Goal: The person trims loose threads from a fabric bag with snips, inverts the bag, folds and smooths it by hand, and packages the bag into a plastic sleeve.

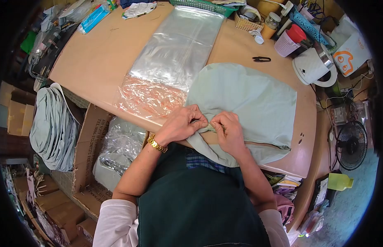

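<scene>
A pale green cloth garment (245,88) lies spread on the tan table, part of it hanging over the front edge toward my lap. My left hand (185,122), with a gold watch on the wrist, pinches a fold of this garment. Close beside it my right hand (228,131) pinches the same fold, fingertips almost touching the left ones. Whether something small sits between the fingertips is hidden. Beyond my left hand lies a stack of clear plastic bags (175,45), its near end crumpled over the table edge area.
Black thread snips (261,59) lie at the right. A white kettle (311,66), a pink cup (285,43) and baskets line the back right. Below the table at left stands a cardboard box (87,152) holding plastic-wrapped items, near a pile of green garments (53,127). A black fan (351,145) is far right.
</scene>
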`<state>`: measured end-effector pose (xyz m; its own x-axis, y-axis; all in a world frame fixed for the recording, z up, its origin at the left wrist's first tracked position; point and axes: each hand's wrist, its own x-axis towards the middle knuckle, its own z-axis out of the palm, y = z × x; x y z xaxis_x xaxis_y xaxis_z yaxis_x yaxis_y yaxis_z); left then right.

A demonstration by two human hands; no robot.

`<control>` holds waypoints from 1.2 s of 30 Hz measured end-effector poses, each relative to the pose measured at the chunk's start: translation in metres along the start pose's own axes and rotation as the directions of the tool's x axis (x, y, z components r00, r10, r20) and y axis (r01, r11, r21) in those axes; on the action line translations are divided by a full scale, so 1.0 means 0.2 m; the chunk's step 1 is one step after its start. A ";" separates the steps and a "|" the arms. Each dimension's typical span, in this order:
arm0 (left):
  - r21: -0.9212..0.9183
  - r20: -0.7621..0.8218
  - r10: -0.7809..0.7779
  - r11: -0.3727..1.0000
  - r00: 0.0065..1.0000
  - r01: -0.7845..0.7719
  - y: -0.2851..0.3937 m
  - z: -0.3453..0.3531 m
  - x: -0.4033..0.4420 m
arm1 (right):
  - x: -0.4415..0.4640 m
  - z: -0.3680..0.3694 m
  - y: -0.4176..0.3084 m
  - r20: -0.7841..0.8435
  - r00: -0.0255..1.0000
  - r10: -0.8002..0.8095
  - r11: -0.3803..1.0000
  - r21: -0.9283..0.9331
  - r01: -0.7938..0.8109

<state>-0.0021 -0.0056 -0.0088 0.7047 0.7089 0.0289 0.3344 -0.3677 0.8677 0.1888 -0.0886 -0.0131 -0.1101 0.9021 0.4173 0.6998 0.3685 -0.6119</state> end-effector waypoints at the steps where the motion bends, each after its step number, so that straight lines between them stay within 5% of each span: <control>1: -0.030 0.006 -0.003 1.000 1.000 0.003 -0.01 0.00 0.00 | 0.00 0.01 0.00 -0.012 0.998 0.054 0.997 0.057 -0.053; 6: -0.061 0.033 -0.015 0.998 0.999 0.017 0.00 -0.02 0.01 | 0.01 0.01 0.03 0.019 0.974 0.226 0.951 0.211 -0.225; 8: -0.008 0.047 -0.003 1.000 0.999 0.003 0.00 -0.02 0.01 | 0.04 -0.05 0.09 0.084 0.872 0.483 0.649 0.634 -0.421; 9: -0.010 0.045 -0.002 1.000 0.999 0.002 0.00 -0.02 0.01 | 0.05 -0.09 0.09 0.085 0.872 0.482 0.650 0.632 -0.421; 11: 0.033 0.034 -0.024 0.999 0.999 0.023 0.02 -0.02 0.01 | 0.07 -0.16 0.07 0.090 0.960 0.265 0.897 0.341 -0.280; 12: 0.030 0.036 -0.024 0.999 0.999 0.023 0.02 -0.02 0.01 | 0.08 -0.17 0.04 0.092 0.959 0.268 0.897 0.340 -0.283; 14: 0.063 0.042 -0.031 0.998 0.999 0.028 0.02 -0.02 0.02 | 0.11 -0.17 -0.01 0.128 0.991 -0.028 0.998 0.062 0.020; 15: 0.062 0.041 -0.032 0.998 0.999 0.030 0.02 -0.02 0.02 | 0.12 -0.17 -0.01 0.130 0.991 -0.028 0.998 0.062 0.020; 17: 0.025 0.033 -0.044 0.999 0.999 0.043 0.03 -0.02 0.02 | 0.12 -0.16 0.01 0.281 0.932 -0.229 0.954 -0.127 0.273; 20: 0.029 0.003 -0.009 1.000 1.000 0.009 0.01 -0.01 0.02 | 0.15 -0.16 -0.03 0.360 0.895 -0.264 0.892 -0.262 0.368; 24: 0.042 0.009 -0.008 0.999 1.000 0.008 0.02 -0.01 0.02 | 0.15 -0.14 -0.01 0.360 0.891 -0.276 0.864 -0.313 0.394; 26: 0.019 0.020 -0.024 1.000 1.000 0.023 0.02 -0.02 0.02 | 0.16 -0.17 0.07 0.171 0.931 -0.322 0.908 -0.224 0.355; 28: 0.042 0.023 -0.022 0.999 0.999 0.021 0.02 -0.02 0.02 | 0.23 -0.26 0.07 -0.096 0.985 -0.140 0.982 -0.143 0.125; 30: 0.068 0.034 -0.021 0.998 0.999 0.018 0.03 0.00 0.01 | 0.36 -0.41 0.13 -0.267 0.962 -0.050 0.977 -0.213 -0.008; 34: 0.146 -0.022 -0.002 0.989 1.000 0.005 0.09 0.03 0.00 | 0.65 -0.61 0.62 -0.187 0.965 0.182 0.832 -0.494 -0.253; 36: 0.184 -0.011 -0.003 0.983 1.000 0.005 0.09 0.03 0.01 | 0.68 -0.54 1.12 -0.207 0.978 -0.015 0.614 -0.774 -0.155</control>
<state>0.0086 -0.0153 0.0042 0.6967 0.7167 0.0314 0.4476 -0.4684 0.7617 0.4071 0.0929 -0.0211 0.0282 0.8302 0.5568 0.9930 -0.0874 0.0800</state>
